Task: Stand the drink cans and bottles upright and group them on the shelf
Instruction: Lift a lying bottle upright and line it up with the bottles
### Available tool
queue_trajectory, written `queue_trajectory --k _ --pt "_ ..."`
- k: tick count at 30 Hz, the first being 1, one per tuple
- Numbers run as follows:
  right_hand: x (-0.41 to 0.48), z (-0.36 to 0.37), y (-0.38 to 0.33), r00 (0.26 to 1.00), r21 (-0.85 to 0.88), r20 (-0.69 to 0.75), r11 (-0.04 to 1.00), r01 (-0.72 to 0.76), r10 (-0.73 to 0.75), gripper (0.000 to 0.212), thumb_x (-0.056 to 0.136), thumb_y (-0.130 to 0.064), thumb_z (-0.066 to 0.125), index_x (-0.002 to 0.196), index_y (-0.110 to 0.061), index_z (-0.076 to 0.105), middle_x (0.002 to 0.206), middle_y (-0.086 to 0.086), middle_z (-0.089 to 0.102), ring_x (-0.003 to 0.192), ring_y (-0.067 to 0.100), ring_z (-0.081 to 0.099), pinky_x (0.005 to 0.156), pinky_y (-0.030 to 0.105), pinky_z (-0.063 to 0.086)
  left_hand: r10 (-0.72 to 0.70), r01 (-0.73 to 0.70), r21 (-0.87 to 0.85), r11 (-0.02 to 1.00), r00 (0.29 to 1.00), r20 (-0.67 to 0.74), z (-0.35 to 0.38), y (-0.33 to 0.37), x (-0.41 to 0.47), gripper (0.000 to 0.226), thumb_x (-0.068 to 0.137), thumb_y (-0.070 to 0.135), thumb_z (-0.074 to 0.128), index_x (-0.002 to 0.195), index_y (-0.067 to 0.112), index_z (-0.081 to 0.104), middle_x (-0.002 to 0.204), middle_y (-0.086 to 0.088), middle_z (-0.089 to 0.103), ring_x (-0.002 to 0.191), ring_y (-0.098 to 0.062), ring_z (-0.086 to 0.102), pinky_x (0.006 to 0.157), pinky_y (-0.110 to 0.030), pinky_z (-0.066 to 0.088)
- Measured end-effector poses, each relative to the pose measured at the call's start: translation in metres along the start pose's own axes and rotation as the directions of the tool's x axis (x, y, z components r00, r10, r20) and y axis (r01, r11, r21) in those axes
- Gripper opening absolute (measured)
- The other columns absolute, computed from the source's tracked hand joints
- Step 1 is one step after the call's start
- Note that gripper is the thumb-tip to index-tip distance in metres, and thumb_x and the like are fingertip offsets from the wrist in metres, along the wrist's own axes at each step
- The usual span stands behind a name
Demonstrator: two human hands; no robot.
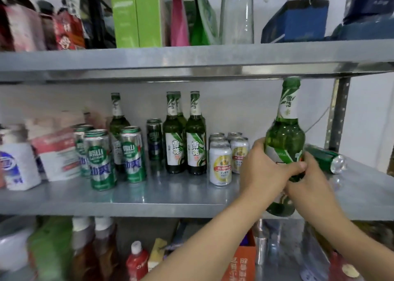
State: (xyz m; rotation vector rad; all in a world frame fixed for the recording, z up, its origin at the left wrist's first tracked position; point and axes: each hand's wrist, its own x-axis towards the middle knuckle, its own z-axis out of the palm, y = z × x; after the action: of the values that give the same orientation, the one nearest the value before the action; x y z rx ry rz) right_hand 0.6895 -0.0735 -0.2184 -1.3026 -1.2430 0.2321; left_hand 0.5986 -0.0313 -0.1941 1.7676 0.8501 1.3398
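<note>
A green beer bottle (284, 135) with a white label is held upright at the front right of the middle shelf (162, 195). My left hand (262, 170) wraps its body from the left and my right hand (307, 184) grips it from the right. Behind it a green can (326, 160) lies on its side. Upright green bottles (185, 144) stand mid-shelf beside a dark can (154, 142). Several white and yellow cans (220, 163) stand just left of my hands. Tall green and silver cans (100, 159) stand further left.
White and red packs (53, 152) fill the shelf's left end. The upper shelf edge (191, 67) sits just above the held bottle's cap. A metal upright (338, 114) rises at the right. Bottles and boxes crowd the shelf below.
</note>
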Motion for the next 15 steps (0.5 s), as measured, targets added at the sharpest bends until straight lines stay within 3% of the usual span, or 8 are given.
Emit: queue_trajectory --k 3,5,8,11,15 --pt "-0.024 0.024 -0.031 0.995 0.055 0.094 0.998 0.025 -0.031 0.049 0.078 0.005 0.069 0.106 -0.032 0.053 0.09 -0.014 0.064 0.07 -0.018 0.06 0.051 0.002 0.043 -0.003 0.001 -0.026 1.0 0.999 -0.053 -0.045 -0.001 -0.022 0.061 0.052 0.039 0.088 0.106 0.033 0.061 0.096 0.013 0.071 0.089 -0.004 0.068 0.082 -0.033 0.058" --pt "-0.033 0.046 -0.038 0.984 0.068 0.169 0.996 0.053 -0.064 0.052 0.076 -0.003 0.073 0.104 -0.041 0.051 0.091 -0.017 0.066 0.076 -0.019 0.06 0.055 0.003 0.045 -0.022 0.019 -0.038 0.999 0.996 -0.086 -0.08 -0.002 -0.029 0.06 0.049 0.039 0.088 0.104 0.032 0.063 0.092 0.011 0.073 0.086 -0.006 0.07 0.081 -0.036 0.058" --pt "-0.042 0.088 -0.04 0.949 0.118 0.306 0.992 0.035 -0.07 0.056 0.077 -0.018 0.079 0.116 -0.043 0.048 0.097 -0.026 0.067 0.088 -0.017 0.061 0.065 0.003 0.046 -0.047 0.041 -0.057 0.998 0.993 -0.108 -0.133 -0.003 -0.03 0.055 0.054 0.026 0.091 0.103 0.028 0.065 0.091 0.008 0.075 0.085 -0.01 0.072 0.081 -0.037 0.059" --pt "-0.038 0.135 -0.04 0.929 0.11 0.368 0.994 0.006 -0.046 0.06 0.073 -0.026 0.083 0.119 -0.04 0.047 0.104 -0.021 0.068 0.096 -0.008 0.064 0.075 0.011 0.051 -0.031 0.029 -0.02 0.999 0.993 -0.115 -0.177 -0.007 -0.02 0.053 0.06 0.02 0.09 0.107 0.024 0.064 0.093 0.007 0.074 0.086 -0.008 0.072 0.077 -0.03 0.059" --pt "-0.011 0.186 -0.036 0.942 0.068 0.33 0.997 0.033 -0.054 0.072 0.067 -0.039 0.084 0.129 -0.032 0.049 0.109 -0.016 0.068 0.1 0.001 0.065 0.085 0.029 0.056 -0.002 0.0 -0.02 1.0 0.995 -0.1 -0.209 -0.025 0.003 0.048 0.071 0.014 0.084 0.11 0.025 0.059 0.094 0.009 0.073 0.084 -0.001 0.07 0.067 -0.016 0.056"
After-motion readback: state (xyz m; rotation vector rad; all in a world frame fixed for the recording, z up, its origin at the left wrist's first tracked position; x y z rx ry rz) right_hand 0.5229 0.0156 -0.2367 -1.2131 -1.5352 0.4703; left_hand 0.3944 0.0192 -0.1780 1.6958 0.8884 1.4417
